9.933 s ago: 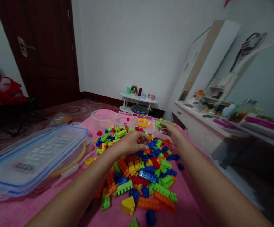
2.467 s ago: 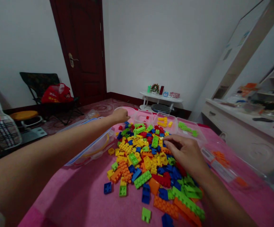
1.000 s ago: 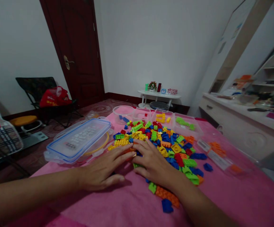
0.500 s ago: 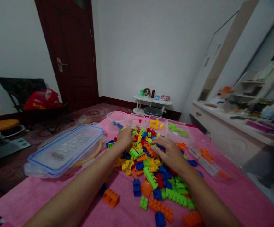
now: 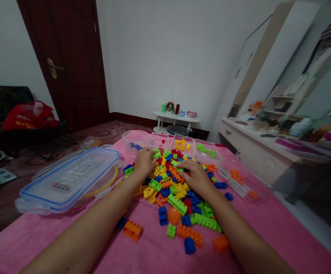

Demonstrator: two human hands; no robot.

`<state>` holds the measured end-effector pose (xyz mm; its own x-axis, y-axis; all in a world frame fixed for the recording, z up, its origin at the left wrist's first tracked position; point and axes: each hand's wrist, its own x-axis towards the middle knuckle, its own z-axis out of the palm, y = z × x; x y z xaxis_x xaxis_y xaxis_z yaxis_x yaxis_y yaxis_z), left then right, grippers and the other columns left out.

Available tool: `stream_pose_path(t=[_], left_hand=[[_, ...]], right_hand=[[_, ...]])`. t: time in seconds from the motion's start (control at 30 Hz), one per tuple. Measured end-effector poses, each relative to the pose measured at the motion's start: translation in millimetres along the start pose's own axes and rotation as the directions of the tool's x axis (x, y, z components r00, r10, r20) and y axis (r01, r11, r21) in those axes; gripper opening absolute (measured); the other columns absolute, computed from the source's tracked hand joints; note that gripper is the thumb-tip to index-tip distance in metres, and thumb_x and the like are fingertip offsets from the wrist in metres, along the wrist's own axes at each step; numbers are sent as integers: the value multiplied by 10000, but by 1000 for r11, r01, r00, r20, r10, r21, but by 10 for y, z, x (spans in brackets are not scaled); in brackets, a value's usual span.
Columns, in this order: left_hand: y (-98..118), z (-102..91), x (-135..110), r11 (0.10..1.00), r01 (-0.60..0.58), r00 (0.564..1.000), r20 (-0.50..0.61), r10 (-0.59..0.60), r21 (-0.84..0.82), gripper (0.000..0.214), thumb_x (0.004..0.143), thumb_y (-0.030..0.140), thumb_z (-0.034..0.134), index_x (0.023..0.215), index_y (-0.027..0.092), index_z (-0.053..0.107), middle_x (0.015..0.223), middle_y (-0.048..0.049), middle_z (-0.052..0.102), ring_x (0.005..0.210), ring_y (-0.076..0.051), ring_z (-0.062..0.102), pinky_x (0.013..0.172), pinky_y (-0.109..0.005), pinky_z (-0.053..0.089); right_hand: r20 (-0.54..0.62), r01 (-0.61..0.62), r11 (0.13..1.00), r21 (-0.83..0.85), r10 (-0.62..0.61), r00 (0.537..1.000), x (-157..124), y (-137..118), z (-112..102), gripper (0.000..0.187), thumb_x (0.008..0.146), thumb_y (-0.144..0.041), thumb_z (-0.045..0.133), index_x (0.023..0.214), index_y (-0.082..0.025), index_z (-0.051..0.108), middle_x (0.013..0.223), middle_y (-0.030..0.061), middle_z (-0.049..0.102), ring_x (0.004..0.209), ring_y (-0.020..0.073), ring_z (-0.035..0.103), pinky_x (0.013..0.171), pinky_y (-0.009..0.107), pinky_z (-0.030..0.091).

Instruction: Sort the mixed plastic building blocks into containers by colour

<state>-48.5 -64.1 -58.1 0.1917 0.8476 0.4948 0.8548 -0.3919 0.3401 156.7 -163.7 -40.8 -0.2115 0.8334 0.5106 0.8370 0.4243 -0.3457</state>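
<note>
A heap of toy building bricks in yellow, green, blue, red and orange covers the middle of the pink cloth. My left hand is at the heap's far left edge, close to the round clear tub with blue bricks in it. Its fingers curl down and away from me, and whatever they hold is hidden. Over the right side of the heap, my right hand reaches with fingers bent and apart, nearest to an orange brick. No brick shows in its grasp.
Clear boxes along the far edge hold a red piece, yellow bricks and green bricks. A clear box with orange bricks lies at right. Stacked clear lids lie at left. Loose bricks lie nearer me.
The view has turned slightly, so the scene sits further left. My left hand is curled further at the heap's far left edge; my right hand stays over the heap.
</note>
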Motion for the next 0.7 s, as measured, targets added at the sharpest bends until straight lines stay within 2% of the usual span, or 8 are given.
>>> stream_pose_path(t=[0.1,0.2,0.27,0.33,0.4,0.47,0.57,0.7], left_hand=[[15,-57,31,995,-19,999,-37,15,-102,300,744,310,622,1012,204,705,977,-111,670,968,-269,571,822,-342,416],[94,-116,83,902,35,999,27,-26,-430,280,740,311,633,988,206,709,951,-82,697,926,-237,592,816,-326,431],[181,-150,97,696,158,986,155,-68,-701,278,721,306,659,963,177,700,908,-66,700,855,-202,606,755,-295,465],[275,-177,81,399,328,943,324,-79,-856,292,685,292,699,939,150,678,872,-55,687,777,-169,611,684,-272,494],[354,-192,44,130,475,880,472,-53,-871,290,658,272,730,907,144,652,847,-44,668,711,-136,606,645,-267,518],[404,-193,3,-31,556,830,557,-27,-831,265,648,242,746,862,144,625,811,-38,653,661,-115,601,634,-273,538],[432,-177,-37,-59,585,809,587,-31,-809,254,650,217,750,845,144,605,777,-38,648,637,-111,602,613,-262,547],[453,-168,-58,82,540,841,535,-76,-837,265,643,209,754,861,141,619,784,-31,635,640,-110,591,555,-225,529]], right_hand=[[-44,-74,996,-58,72,996,48,-45,6,233,722,-122,550,887,-190,701,942,56,689,919,207,602,858,346,449],[-90,-147,986,-84,140,986,137,-76,-3,226,695,-126,538,831,-193,704,890,51,696,854,213,613,810,350,458],[-185,-223,975,4,220,958,195,-81,-17,243,705,-144,516,858,-190,700,852,48,696,776,197,618,755,337,472],[-298,-305,927,220,362,884,226,-69,-25,266,723,-192,507,923,-166,680,810,53,686,669,174,604,646,304,485],[-332,-333,816,473,514,791,221,-39,-28,313,728,-250,515,986,-135,647,805,64,674,615,163,592,541,275,476],[-302,-318,735,599,575,760,187,2,-34,336,715,-273,529,995,-119,633,842,77,671,635,170,602,516,270,477],[-270,-282,843,459,435,859,113,58,-53,276,703,-220,533,930,-137,668,890,70,681,740,184,613,675,313,504],[-188,-155,988,2,153,970,28,44,-33,433,696,-100,501,1084,-207,662,1074,46,663,984,211,558,895,357,431]])
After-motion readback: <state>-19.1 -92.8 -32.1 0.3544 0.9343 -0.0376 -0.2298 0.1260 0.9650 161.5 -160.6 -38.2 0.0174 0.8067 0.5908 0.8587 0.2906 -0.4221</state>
